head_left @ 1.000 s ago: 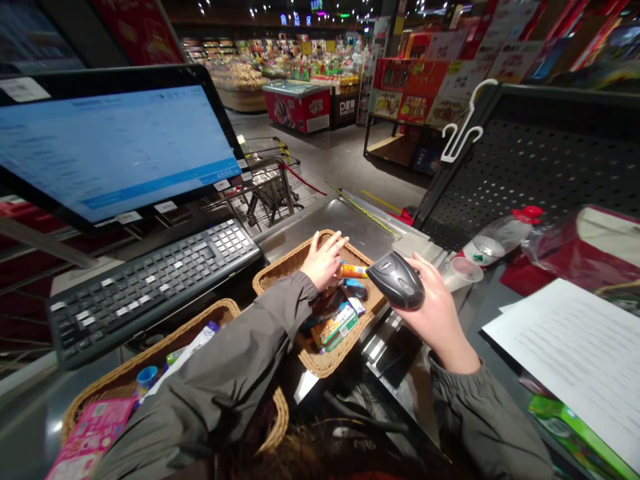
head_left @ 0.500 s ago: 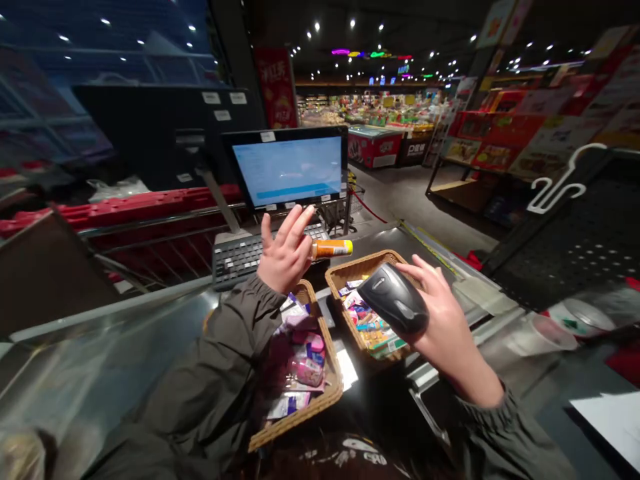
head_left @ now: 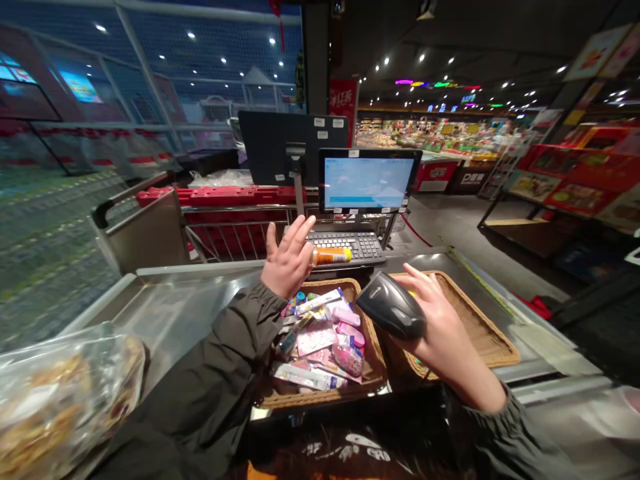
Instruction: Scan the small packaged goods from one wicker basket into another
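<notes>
Far beyond the right hand's (head_left: 435, 320) grip, a dark rectangular panel (head_left: 472, 180) bears a large white "P" — the characters after it are too blurred to read. White characters on the tall red banner (head_left: 342, 110), far behind and between the two grips, are unclear too. In the left hand's (head_left: 287, 260) grip, the orange cylindrical tube with a yellow cap (head_left: 329, 256) carries illegible print. Beyond it, tiny lines on the blue-and-white lit screen (head_left: 367, 180) and white stickers on the black monitor back (head_left: 265, 150) stay unreadable — likewise the pale mark on the gripped black plastic scanner (head_left: 393, 307).
</notes>
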A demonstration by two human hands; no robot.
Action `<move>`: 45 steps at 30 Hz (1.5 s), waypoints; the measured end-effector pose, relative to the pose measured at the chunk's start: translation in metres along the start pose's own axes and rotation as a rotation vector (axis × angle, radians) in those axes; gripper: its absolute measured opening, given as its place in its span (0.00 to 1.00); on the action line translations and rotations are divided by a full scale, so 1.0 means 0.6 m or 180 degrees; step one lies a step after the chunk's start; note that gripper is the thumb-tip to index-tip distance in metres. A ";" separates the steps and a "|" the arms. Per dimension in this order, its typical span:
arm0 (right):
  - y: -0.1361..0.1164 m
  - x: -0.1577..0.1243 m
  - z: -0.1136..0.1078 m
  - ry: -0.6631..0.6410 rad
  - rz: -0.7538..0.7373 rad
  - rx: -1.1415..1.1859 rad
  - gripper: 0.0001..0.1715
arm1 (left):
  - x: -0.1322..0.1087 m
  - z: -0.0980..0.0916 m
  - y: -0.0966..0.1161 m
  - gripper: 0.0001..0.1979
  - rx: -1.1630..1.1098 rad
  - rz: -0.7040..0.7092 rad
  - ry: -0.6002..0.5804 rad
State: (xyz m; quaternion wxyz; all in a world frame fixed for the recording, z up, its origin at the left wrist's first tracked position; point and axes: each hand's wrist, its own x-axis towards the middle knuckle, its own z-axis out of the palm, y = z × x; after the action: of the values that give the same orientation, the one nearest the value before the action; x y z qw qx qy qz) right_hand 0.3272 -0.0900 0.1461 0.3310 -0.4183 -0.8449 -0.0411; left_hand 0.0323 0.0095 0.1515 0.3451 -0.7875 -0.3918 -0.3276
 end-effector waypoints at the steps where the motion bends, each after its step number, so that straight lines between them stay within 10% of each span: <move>1: -0.003 0.002 0.002 -0.0007 -0.0015 0.0012 0.23 | -0.005 -0.004 -0.003 0.05 0.0008 -0.0023 -0.0007; 33: 0.036 -0.047 0.057 -0.0561 0.0489 0.0222 0.21 | -0.219 0.052 0.088 0.06 -0.1616 0.0580 -0.2441; 45: 0.102 -0.106 0.005 -0.0041 0.1002 -0.0082 0.22 | -0.146 0.042 0.130 0.28 -0.1879 0.0959 -0.2886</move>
State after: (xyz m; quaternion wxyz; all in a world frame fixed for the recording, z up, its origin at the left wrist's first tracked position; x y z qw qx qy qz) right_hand 0.3979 -0.0928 0.0933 0.3225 -0.5500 -0.7704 0.0030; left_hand 0.0624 -0.0397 0.0466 -0.0500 -0.9599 -0.2759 0.0009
